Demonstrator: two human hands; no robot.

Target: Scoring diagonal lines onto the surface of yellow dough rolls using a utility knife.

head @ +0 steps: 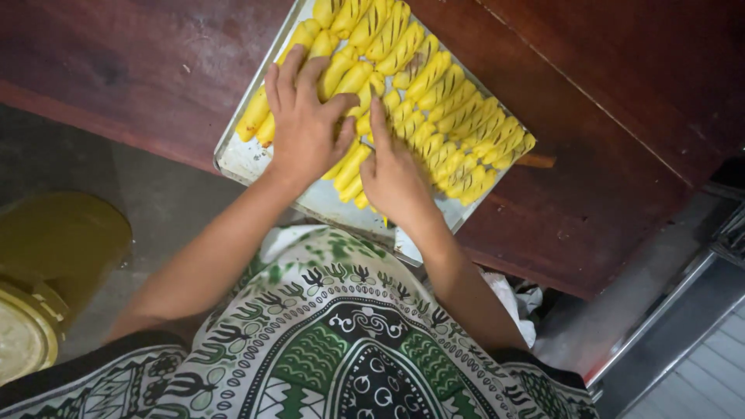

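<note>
A metal baking tray [233, 159] lies on a dark red wooden table [140, 62]. It holds several rows of yellow dough rolls [434, 97] with scored dark lines on top. My left hand [304, 124] rests palm down on the rolls at the tray's near left, fingers spread over them. My right hand [394, 174] lies beside it, fingers touching the rolls in the middle near row. Neither hand has a roll lifted off the tray. Both hands cover the rolls beneath them.
The tray overhangs the table's near edge. A yellow-green bucket with a lid [43, 271] stands on the grey floor at the left. My lap is covered by green, black and white patterned cloth [334, 349]. A metal frame [667, 310] runs at the right.
</note>
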